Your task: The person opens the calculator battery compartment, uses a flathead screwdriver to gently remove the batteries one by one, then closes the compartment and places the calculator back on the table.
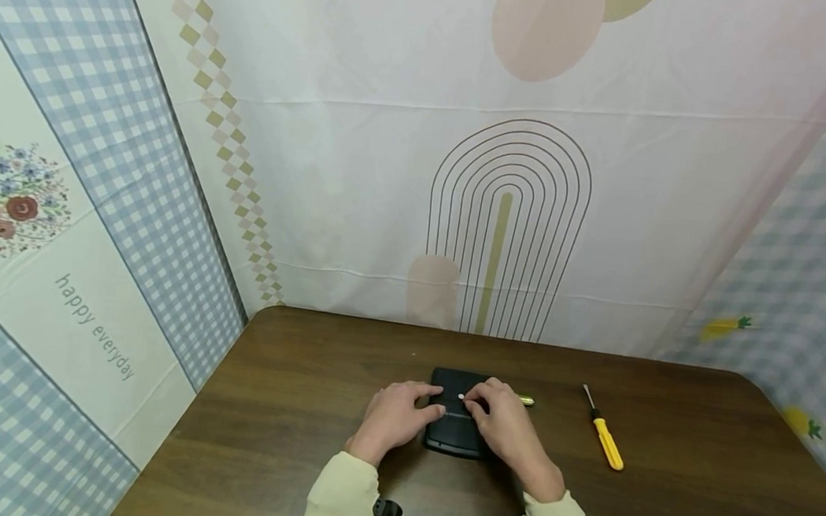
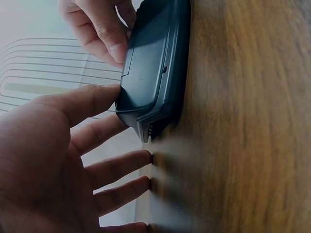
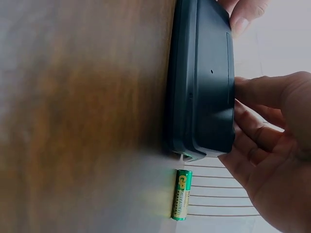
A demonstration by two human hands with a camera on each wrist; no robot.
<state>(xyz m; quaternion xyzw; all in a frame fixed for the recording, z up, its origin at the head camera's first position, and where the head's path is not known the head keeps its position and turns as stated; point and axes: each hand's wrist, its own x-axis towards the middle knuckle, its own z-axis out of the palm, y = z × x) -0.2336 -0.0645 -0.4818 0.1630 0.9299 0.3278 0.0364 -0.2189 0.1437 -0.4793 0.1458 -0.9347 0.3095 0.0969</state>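
Observation:
A black, flat plastic device [image 1: 453, 440] with a panel seam on its upper face lies on the table. My left hand [image 1: 395, 416] is at its left side, thumb and forefinger touching the upper face. In the left wrist view the other fingers of the left hand [image 2: 43, 160] reach straight down to the tabletop. My right hand [image 1: 505, 423] bends over the device's right half, thumb and fingertips on the upper face beside a small white spot [image 1: 460, 397]. In the right wrist view the right hand [image 3: 277, 131] hides its fingertips; I cannot tell whether they pinch something.
A green GP battery [image 3: 181, 195] lies just beyond the device, partly behind the right hand in the head view. To the right is a flat-blade screwdriver [image 1: 607, 441] with a yellow handle. Behind the brown wooden table [image 1: 307, 362] hangs a patterned cloth [image 1: 345, 206].

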